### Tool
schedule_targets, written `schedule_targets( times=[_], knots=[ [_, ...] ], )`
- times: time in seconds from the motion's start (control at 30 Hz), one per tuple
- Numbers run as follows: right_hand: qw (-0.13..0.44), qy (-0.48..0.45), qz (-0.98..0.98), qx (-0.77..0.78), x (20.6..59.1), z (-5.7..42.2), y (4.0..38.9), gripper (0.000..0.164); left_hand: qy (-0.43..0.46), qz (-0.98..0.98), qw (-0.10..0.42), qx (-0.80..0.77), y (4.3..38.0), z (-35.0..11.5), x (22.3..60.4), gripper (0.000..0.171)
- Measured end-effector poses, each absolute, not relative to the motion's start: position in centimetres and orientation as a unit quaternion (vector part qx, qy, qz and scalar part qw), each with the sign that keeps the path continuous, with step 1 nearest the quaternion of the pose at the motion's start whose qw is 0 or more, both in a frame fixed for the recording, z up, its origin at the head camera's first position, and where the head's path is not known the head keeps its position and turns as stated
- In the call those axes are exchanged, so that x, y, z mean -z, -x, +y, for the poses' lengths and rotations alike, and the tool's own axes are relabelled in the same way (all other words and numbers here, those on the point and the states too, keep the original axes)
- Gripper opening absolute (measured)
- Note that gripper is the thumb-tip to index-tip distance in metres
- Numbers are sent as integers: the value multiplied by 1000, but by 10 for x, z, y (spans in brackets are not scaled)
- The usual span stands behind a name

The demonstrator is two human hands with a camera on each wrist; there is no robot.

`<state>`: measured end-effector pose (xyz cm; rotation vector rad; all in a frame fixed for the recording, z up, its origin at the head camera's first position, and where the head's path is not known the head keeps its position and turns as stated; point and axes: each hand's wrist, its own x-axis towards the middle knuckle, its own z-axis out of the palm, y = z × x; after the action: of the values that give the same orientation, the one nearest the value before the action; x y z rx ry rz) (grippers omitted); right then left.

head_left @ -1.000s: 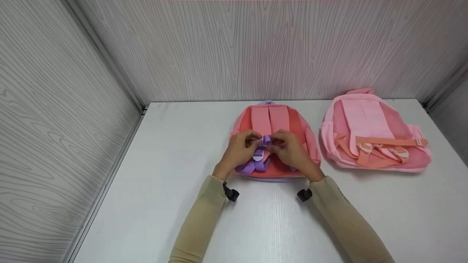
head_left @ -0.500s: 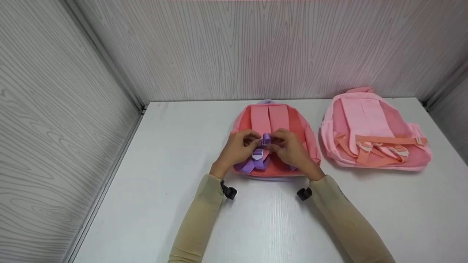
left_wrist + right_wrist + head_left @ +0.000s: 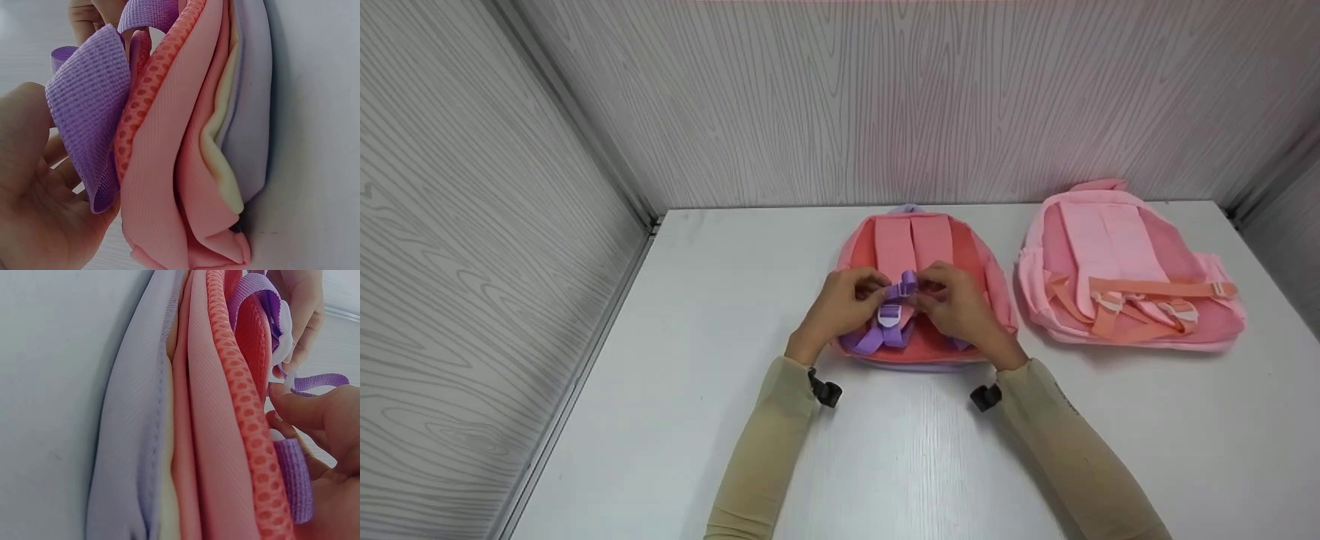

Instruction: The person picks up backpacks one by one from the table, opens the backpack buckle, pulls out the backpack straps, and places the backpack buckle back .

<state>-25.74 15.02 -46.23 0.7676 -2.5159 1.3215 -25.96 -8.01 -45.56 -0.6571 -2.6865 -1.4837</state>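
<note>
A small coral backpack [image 3: 934, 234] lies with its straps side up. Over its middle, both hands work on a purple webbing strap [image 3: 909, 280] with a white slider buckle [image 3: 289, 379]. My left hand [image 3: 842, 304] pinches the strap on the left of the buckle. My right hand [image 3: 958, 304] pinches the strap and buckle from the right, its thumb [image 3: 301, 405] against the buckle's edge. Below them, a second white buckle [image 3: 889, 316] sits on another purple strap [image 3: 868, 341]. In the left wrist view, a folded purple webbing loop [image 3: 90, 107] partly hides the fingers.
To the right lies a light pink backpack [image 3: 1117, 247] with orange straps [image 3: 1155, 288], also straps side up. Both bags rest on a white table [image 3: 720, 360], close to the patterned back wall [image 3: 840, 105]. A side wall [image 3: 457, 262] stands at the left.
My left hand has drawn slightly left, and more purple strap shows between the hands. The strap loop at the right fingertips stands a little higher. Both backpacks stay in place.
</note>
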Motion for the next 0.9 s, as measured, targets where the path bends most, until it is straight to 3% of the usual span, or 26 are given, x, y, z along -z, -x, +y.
schedule_targets(
  times=[0.9],
  knots=[
    [94,-272,-851,-440,463,149,256,22,208,-856,13,472,258,-74,460,13]
  ],
)
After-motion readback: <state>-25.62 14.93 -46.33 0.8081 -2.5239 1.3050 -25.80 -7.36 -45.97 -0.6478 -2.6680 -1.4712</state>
